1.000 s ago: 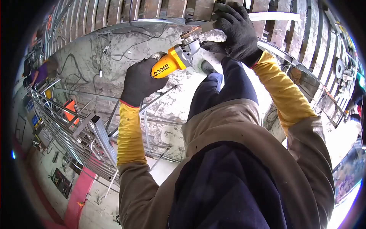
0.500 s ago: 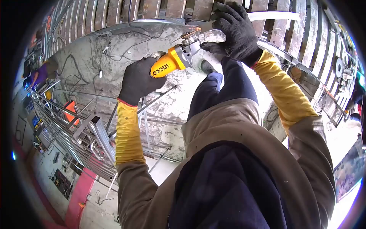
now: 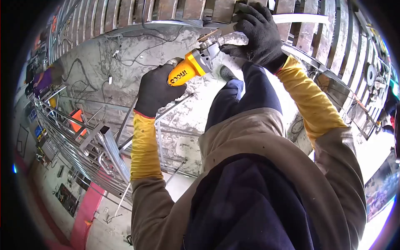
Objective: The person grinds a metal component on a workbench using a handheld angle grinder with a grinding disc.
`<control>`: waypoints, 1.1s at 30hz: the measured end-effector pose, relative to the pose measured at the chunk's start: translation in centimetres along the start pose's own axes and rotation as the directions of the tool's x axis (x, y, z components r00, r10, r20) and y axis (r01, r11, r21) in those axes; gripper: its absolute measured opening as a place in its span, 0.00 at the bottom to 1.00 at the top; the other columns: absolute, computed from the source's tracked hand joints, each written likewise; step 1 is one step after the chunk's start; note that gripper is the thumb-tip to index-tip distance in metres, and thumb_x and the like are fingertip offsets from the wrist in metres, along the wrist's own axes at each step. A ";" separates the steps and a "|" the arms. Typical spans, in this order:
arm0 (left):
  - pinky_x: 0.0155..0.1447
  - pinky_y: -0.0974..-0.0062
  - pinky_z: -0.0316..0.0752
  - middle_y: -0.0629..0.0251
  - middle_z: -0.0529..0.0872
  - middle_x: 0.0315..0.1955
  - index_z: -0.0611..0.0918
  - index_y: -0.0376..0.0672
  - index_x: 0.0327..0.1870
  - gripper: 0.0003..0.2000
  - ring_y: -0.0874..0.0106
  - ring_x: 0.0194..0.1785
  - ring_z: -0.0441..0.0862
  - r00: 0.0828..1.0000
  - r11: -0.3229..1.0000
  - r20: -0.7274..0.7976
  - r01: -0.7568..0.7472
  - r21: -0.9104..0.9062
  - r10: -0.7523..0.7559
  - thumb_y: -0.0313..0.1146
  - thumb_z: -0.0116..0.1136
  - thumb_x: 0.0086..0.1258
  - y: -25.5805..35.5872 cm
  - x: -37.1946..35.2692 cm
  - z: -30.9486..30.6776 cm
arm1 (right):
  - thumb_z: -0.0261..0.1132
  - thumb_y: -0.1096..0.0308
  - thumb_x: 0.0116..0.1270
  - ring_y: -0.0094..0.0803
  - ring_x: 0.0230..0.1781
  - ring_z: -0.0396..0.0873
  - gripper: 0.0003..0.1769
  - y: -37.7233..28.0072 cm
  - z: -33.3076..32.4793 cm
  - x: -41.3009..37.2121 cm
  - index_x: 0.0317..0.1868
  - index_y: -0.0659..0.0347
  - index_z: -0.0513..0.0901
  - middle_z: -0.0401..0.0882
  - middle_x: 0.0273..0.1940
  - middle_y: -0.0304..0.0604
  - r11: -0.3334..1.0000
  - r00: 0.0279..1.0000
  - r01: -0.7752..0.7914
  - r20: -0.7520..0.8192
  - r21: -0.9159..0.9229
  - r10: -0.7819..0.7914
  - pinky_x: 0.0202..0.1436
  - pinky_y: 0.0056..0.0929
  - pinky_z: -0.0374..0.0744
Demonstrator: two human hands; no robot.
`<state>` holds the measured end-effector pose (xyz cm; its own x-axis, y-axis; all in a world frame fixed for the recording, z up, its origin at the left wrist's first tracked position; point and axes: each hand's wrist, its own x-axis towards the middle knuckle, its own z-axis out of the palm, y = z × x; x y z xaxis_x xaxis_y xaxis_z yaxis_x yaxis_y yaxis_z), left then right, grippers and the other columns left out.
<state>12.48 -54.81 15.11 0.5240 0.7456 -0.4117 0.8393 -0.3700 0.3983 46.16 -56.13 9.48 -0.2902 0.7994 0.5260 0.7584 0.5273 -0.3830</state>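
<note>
My left hand [image 3: 159, 88], in a black glove, is closed round the yellow body of an angle grinder [image 3: 183, 73]. The grinder's metal head points up and right, and its thin disc [image 3: 204, 37] is seen nearly edge-on against the end of a flat metal bar [image 3: 300, 18]. My right hand [image 3: 260, 37], gloved too, grips this bar at the edge of a slatted metal bench [image 3: 221, 10]. Its fingers reach over the bar, and the thumb points left, close to the grinder head. The exact contact between disc and bar is too small to make out.
Dark cables [image 3: 146, 52] lie on the stained floor below the bench. To my left stands a rack of metal tubes [image 3: 75, 146], with an orange object [image 3: 76, 121] among them. A round disc [image 3: 370, 74] lies at the right. A person in purple [image 3: 41, 81] is at far left.
My left hand and the grinder have shifted slightly right. The orange glow at the disc has faded. My right hand and the bar have hardly moved.
</note>
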 end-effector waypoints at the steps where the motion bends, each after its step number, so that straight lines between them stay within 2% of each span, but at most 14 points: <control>1: 0.43 0.58 0.84 0.53 0.90 0.33 0.85 0.43 0.48 0.23 0.52 0.38 0.90 1.000 1.000 -0.008 -0.010 -0.005 0.010 0.42 0.80 0.53 0.0 0.0 0.2 | 0.82 0.38 0.50 0.55 0.67 0.77 0.34 0.0 -0.1 -0.1 0.41 0.57 0.80 0.83 0.50 0.51 1.000 1.000 0.000 -0.001 0.000 0.000 0.74 0.63 0.68; 6: 0.43 0.57 0.84 0.52 0.90 0.33 0.86 0.44 0.51 0.25 0.51 0.38 0.90 0.995 0.997 -0.071 -0.071 -0.021 0.070 0.42 0.81 0.53 -0.1 0.1 0.2 | 0.82 0.38 0.51 0.55 0.67 0.78 0.34 -0.3 0.1 -0.1 0.40 0.58 0.80 0.83 0.50 0.51 0.999 1.000 -0.012 -0.020 -0.035 0.012 0.74 0.63 0.68; 8: 0.45 0.54 0.84 0.54 0.91 0.36 0.85 0.45 0.45 0.21 0.51 0.41 0.90 1.000 1.000 -0.021 -0.016 -0.007 0.015 0.44 0.77 0.54 0.1 0.2 0.2 | 0.82 0.38 0.51 0.55 0.67 0.77 0.34 -0.2 0.1 -0.4 0.40 0.58 0.80 0.83 0.50 0.51 0.999 1.000 -0.013 -0.028 -0.030 0.013 0.74 0.63 0.68; 12: 0.44 0.55 0.84 0.54 0.91 0.36 0.85 0.45 0.45 0.20 0.51 0.40 0.90 1.000 1.000 0.002 -0.017 0.013 0.017 0.43 0.77 0.54 0.0 0.3 -0.3 | 0.82 0.38 0.51 0.55 0.67 0.77 0.34 -0.2 0.1 -0.2 0.41 0.58 0.80 0.83 0.50 0.51 1.000 1.000 -0.012 -0.027 -0.018 0.011 0.74 0.63 0.68; 14: 0.42 0.58 0.83 0.54 0.90 0.31 0.85 0.43 0.41 0.19 0.52 0.36 0.89 0.997 0.998 -0.045 -0.064 -0.024 0.063 0.41 0.81 0.53 0.1 0.3 -0.4 | 0.82 0.39 0.51 0.55 0.66 0.77 0.34 -0.2 0.0 -0.2 0.41 0.58 0.80 0.83 0.50 0.51 1.000 1.000 -0.016 -0.014 -0.015 0.016 0.74 0.63 0.68; 21: 0.42 0.59 0.83 0.54 0.89 0.31 0.85 0.43 0.41 0.19 0.53 0.36 0.89 0.995 0.996 -0.048 -0.087 0.007 0.087 0.40 0.80 0.53 0.4 0.4 -0.9 | 0.83 0.38 0.50 0.54 0.66 0.77 0.34 -0.3 -0.2 0.0 0.41 0.57 0.80 0.83 0.51 0.51 1.000 1.000 -0.012 0.008 -0.021 0.013 0.73 0.62 0.68; 27: 0.43 0.59 0.83 0.54 0.90 0.32 0.85 0.43 0.42 0.19 0.53 0.37 0.90 0.998 0.998 -0.029 -0.056 0.002 0.056 0.41 0.80 0.53 0.3 0.2 -0.8 | 0.82 0.37 0.51 0.53 0.67 0.77 0.34 -0.2 -0.1 0.0 0.41 0.57 0.80 0.83 0.51 0.51 1.000 1.000 -0.025 -0.002 -0.003 0.025 0.74 0.62 0.68; 30: 0.44 0.59 0.84 0.54 0.90 0.32 0.85 0.43 0.42 0.20 0.53 0.37 0.90 1.000 1.000 0.000 0.006 0.003 -0.006 0.42 0.80 0.53 0.7 0.1 -0.6 | 0.82 0.37 0.50 0.53 0.67 0.77 0.34 -0.1 0.1 -0.4 0.41 0.57 0.80 0.83 0.51 0.51 0.999 1.000 -0.022 -0.016 -0.032 0.021 0.74 0.61 0.68; 33: 0.44 0.54 0.83 0.54 0.90 0.33 0.85 0.46 0.43 0.19 0.51 0.39 0.89 1.000 1.000 0.001 0.006 0.009 -0.006 0.43 0.77 0.54 0.5 0.1 -0.5 | 0.82 0.37 0.50 0.53 0.68 0.77 0.34 -0.1 0.0 -0.3 0.41 0.57 0.80 0.83 0.51 0.51 1.000 1.000 -0.020 -0.006 -0.015 0.020 0.74 0.62 0.68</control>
<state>12.85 -54.69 15.68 0.5188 0.7473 -0.4151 0.8440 -0.3705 0.3879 46.15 -56.40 9.37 -0.2714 0.8082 0.5226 0.7727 0.5067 -0.3824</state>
